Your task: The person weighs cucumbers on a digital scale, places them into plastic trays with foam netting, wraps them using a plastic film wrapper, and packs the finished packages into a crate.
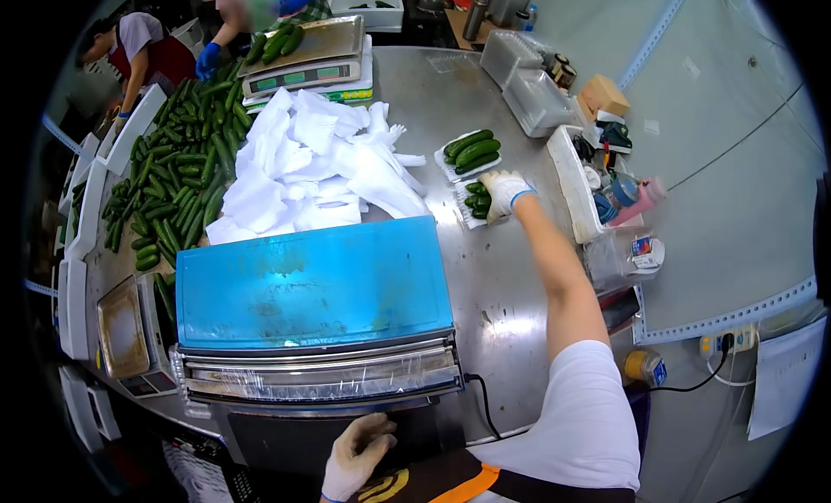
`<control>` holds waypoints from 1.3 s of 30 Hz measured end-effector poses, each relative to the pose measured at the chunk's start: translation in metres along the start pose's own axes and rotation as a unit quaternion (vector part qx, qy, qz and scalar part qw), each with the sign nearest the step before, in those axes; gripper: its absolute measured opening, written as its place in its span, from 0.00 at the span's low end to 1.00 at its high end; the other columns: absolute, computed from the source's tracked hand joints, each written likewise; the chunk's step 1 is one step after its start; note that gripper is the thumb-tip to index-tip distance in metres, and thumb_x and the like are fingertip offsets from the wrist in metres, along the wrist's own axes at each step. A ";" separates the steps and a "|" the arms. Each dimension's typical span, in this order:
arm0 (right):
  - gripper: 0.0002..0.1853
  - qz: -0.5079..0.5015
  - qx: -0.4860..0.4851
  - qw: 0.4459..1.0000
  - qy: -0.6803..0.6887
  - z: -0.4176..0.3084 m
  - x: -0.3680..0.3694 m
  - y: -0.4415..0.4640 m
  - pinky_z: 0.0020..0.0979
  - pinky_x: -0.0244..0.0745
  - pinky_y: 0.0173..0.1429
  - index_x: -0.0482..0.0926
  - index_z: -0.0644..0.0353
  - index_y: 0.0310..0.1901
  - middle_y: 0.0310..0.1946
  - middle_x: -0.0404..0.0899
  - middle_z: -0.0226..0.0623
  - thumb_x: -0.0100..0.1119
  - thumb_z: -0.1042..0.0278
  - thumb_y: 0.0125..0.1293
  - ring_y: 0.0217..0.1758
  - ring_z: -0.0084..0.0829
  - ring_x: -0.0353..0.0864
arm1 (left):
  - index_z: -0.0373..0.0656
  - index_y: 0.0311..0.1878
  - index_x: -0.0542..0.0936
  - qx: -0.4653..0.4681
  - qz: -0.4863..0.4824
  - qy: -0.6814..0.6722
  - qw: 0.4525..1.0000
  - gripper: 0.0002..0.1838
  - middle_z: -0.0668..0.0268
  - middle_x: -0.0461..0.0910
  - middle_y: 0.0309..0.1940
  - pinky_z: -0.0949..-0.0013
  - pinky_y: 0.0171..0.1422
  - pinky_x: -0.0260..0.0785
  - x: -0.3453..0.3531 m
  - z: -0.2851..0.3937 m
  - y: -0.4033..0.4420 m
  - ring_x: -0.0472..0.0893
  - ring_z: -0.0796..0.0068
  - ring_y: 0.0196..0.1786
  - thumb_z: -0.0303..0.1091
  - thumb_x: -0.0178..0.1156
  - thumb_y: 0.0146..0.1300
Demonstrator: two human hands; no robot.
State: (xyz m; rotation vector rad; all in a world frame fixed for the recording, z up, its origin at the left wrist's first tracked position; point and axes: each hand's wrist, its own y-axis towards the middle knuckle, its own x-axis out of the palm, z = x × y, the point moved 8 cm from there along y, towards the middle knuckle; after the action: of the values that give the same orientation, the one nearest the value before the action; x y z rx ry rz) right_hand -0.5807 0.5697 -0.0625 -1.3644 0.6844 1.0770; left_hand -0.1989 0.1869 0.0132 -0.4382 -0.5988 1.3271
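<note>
My right hand (506, 194), in a white glove, reaches far forward. Its fingers close over the right end of a small pack of cucumbers (476, 200) lying on white padding. Just behind it lies a second pack of cucumbers (473, 151) on a white tray. My left hand (357, 455), also gloved, hovers near my body, in front of the wrapping machine (316, 286) with its blue lid. Its fingers are loosely bent and apart from the thumb, with nothing seen in them. Clear film (320, 377) runs along the machine's front.
White foam sheets (303, 161) lie behind the machine, beside a big heap of cucumbers (186, 170). A scale (303, 70) bears cucumbers; another scale (125, 330) stands left. Clear containers (528, 92) and a white bin (571, 183) line the right. Two people work at the far left.
</note>
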 end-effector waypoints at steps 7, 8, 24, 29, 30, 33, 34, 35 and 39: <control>0.41 0.026 0.019 0.998 0.054 -0.030 0.059 -0.138 0.42 0.72 0.61 0.77 0.57 0.53 0.50 0.80 0.46 0.80 0.49 0.35 0.58 0.44 0.78 | 0.31 0.62 0.72 -0.016 -0.121 0.060 0.991 0.19 0.52 0.82 0.52 0.65 0.59 0.76 0.036 0.002 0.008 0.84 0.67 0.50 0.25 0.55 0.70; 0.39 0.055 0.005 0.996 0.071 -0.038 0.067 -0.167 0.42 0.71 0.59 0.77 0.56 0.52 0.48 0.80 0.45 0.79 0.50 0.35 0.55 0.45 0.78 | 0.31 0.62 0.72 -0.014 -0.149 0.082 0.985 0.19 0.52 0.82 0.52 0.66 0.59 0.76 0.045 -0.001 0.008 0.84 0.68 0.50 0.25 0.55 0.70; 0.45 0.298 0.368 0.708 0.523 0.026 0.229 -0.437 0.39 0.64 0.73 0.65 0.65 0.70 0.66 0.71 0.58 0.69 0.44 0.57 0.70 0.51 0.70 | 0.34 0.73 0.57 0.195 -0.164 0.385 0.887 0.49 0.38 0.62 0.66 0.53 0.72 0.63 0.241 -0.092 0.125 0.64 0.41 0.69 0.43 0.70 0.52; 0.34 0.248 0.404 0.653 0.591 0.007 0.270 -0.429 0.38 0.68 0.69 0.77 0.65 0.61 0.58 0.78 0.57 0.59 0.42 0.66 0.64 0.48 0.76 | 0.37 0.73 0.59 0.216 -0.092 0.367 0.900 0.50 0.34 0.62 0.64 0.49 0.71 0.63 0.257 -0.096 0.138 0.66 0.35 0.66 0.50 0.71 0.53; 0.33 0.253 0.408 0.667 0.571 -0.003 0.267 -0.423 0.37 0.69 0.67 0.78 0.65 0.59 0.55 0.80 0.55 0.59 0.42 0.66 0.61 0.47 0.78 | 0.39 0.73 0.60 0.215 -0.087 0.382 0.895 0.49 0.34 0.62 0.64 0.49 0.71 0.63 0.259 -0.096 0.140 0.67 0.35 0.66 0.51 0.71 0.53; 0.32 0.248 0.410 0.628 0.613 -0.013 0.262 -0.415 0.37 0.73 0.61 0.80 0.65 0.55 0.47 0.84 0.52 0.60 0.41 0.66 0.53 0.44 0.83 | 0.47 0.70 0.69 0.192 -0.069 0.403 0.892 0.41 0.32 0.62 0.64 0.47 0.70 0.63 0.263 -0.093 0.144 0.67 0.33 0.66 0.54 0.69 0.55; 0.32 0.248 0.414 0.620 0.619 -0.014 0.259 -0.416 0.37 0.73 0.60 0.80 0.65 0.55 0.47 0.84 0.52 0.60 0.41 0.66 0.53 0.44 0.83 | 0.47 0.68 0.71 0.192 -0.070 0.405 0.891 0.39 0.31 0.62 0.64 0.47 0.70 0.63 0.263 -0.095 0.146 0.67 0.33 0.66 0.54 0.69 0.56; 0.32 0.248 0.419 0.611 0.625 -0.017 0.256 -0.416 0.37 0.73 0.60 0.80 0.65 0.55 0.46 0.84 0.52 0.60 0.40 0.66 0.52 0.44 0.83 | 0.47 0.67 0.73 0.192 -0.072 0.408 0.890 0.38 0.31 0.62 0.64 0.47 0.70 0.63 0.262 -0.097 0.147 0.67 0.33 0.66 0.54 0.68 0.56; 0.32 0.254 0.425 0.619 0.609 -0.021 0.212 -0.436 0.38 0.73 0.59 0.80 0.64 0.55 0.46 0.84 0.51 0.57 0.39 0.67 0.51 0.43 0.83 | 0.43 0.65 0.74 0.255 -0.092 0.372 0.888 0.33 0.30 0.60 0.66 0.49 0.70 0.64 0.264 -0.082 0.134 0.67 0.31 0.66 0.51 0.66 0.60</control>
State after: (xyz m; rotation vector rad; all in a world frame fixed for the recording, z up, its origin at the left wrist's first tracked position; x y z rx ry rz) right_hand -0.1017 0.6450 -0.0700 -0.8371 2.3405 -0.1188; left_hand -0.2154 0.4751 -0.0923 -0.4007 0.3438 0.9751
